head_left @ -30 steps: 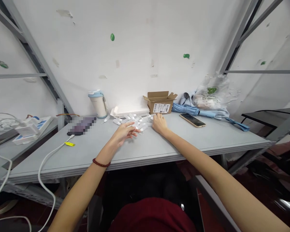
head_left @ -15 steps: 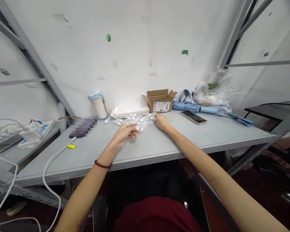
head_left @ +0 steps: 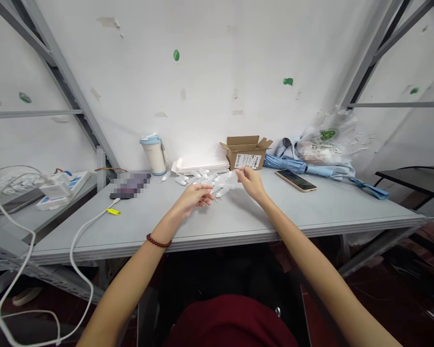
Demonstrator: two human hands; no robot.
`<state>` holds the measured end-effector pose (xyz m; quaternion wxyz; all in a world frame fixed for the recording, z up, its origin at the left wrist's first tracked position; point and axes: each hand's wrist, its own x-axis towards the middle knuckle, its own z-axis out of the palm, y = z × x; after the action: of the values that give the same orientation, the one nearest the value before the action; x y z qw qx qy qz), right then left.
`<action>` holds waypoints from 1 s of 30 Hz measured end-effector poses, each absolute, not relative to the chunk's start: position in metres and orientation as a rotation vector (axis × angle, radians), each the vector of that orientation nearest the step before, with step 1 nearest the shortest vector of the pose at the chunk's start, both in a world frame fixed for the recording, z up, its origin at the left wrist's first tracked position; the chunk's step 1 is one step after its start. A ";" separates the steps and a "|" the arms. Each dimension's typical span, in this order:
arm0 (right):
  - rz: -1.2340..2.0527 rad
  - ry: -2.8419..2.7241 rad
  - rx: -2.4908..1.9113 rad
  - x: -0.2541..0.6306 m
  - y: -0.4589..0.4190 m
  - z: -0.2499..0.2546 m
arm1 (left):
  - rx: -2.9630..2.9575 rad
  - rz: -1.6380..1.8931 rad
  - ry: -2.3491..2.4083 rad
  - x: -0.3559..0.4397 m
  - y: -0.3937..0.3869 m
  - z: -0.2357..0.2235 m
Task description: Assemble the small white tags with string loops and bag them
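Note:
A heap of several small white plastic-wrapped pieces [head_left: 202, 180] lies near the middle back of the grey table [head_left: 238, 217]. My right hand [head_left: 252, 183] is raised just above the table, its fingers pinched on one small clear-wrapped white piece [head_left: 228, 181]. My left hand [head_left: 194, 197] hovers just left of that piece, fingers curled loosely toward it; whether it holds anything I cannot make out. A dark red bead bracelet [head_left: 158, 241] sits on my left wrist.
Behind the heap stand a stack of white trays [head_left: 198, 166], an open cardboard box [head_left: 246, 151] and a blue-lidded cup [head_left: 154, 154]. A phone [head_left: 295, 180], blue umbrella [head_left: 300, 166] and plastic bag [head_left: 325, 140] lie to the right. A white cable [head_left: 75, 241] and power strip [head_left: 60, 189] are left.
My right hand has lifted off the heap with a small wrapped piece and drawn back toward me. My left hand has risen slightly toward it.

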<state>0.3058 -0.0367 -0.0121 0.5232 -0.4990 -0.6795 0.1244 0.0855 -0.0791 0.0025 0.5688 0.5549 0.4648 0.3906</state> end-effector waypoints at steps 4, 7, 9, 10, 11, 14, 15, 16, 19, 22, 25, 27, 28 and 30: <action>0.437 -1.639 -1.072 0.298 -0.055 -0.013 | 1.327 0.877 1.104 0.087 -0.081 0.004; 0.495 -1.697 -1.060 0.291 -0.062 -0.013 | 1.374 0.856 1.075 0.087 -0.081 0.003; 0.498 -1.714 -1.066 0.289 -0.064 -0.013 | 1.406 0.849 1.059 0.087 -0.080 0.002; 0.491 -1.706 -1.068 0.289 -0.065 -0.013 | 1.417 0.844 1.060 0.087 -0.079 0.001; 0.484 -1.693 -1.069 0.289 -0.065 -0.013 | 1.425 0.838 1.064 0.087 -0.079 0.000; 0.481 -1.661 -1.061 0.290 -0.064 -0.013 | 1.448 0.814 1.071 0.087 -0.078 -0.001; 0.486 -1.655 -1.057 0.290 -0.065 -0.013 | 1.460 0.804 1.067 0.087 -0.078 -0.001; 0.494 -1.652 -1.053 0.290 -0.065 -0.013 | 1.470 0.794 1.062 0.087 -0.079 -0.001; 0.529 -1.649 -1.036 0.290 -0.066 -0.013 | 1.484 0.794 1.058 0.086 -0.080 0.000; 0.589 -1.641 -1.004 0.290 -0.066 -0.013 | 1.472 0.839 1.072 0.087 -0.080 0.001; 0.643 -1.637 -0.974 0.290 -0.066 -0.012 | 1.472 0.843 1.078 0.087 -0.080 0.001; 0.659 -1.643 -0.975 0.290 -0.066 -0.012 | 1.477 0.834 1.075 0.087 -0.079 0.000; 0.658 -1.647 -0.979 0.290 -0.066 -0.012 | 1.480 0.832 1.071 0.086 -0.079 0.000; 0.638 -1.645 -0.991 0.290 -0.066 -0.012 | 1.486 0.828 1.060 0.086 -0.078 -0.001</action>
<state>0.2902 -0.0664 -0.0116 0.5305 -0.4152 -0.6891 0.2672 0.0858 -0.0785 -0.0008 0.5383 0.6247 0.4457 0.3482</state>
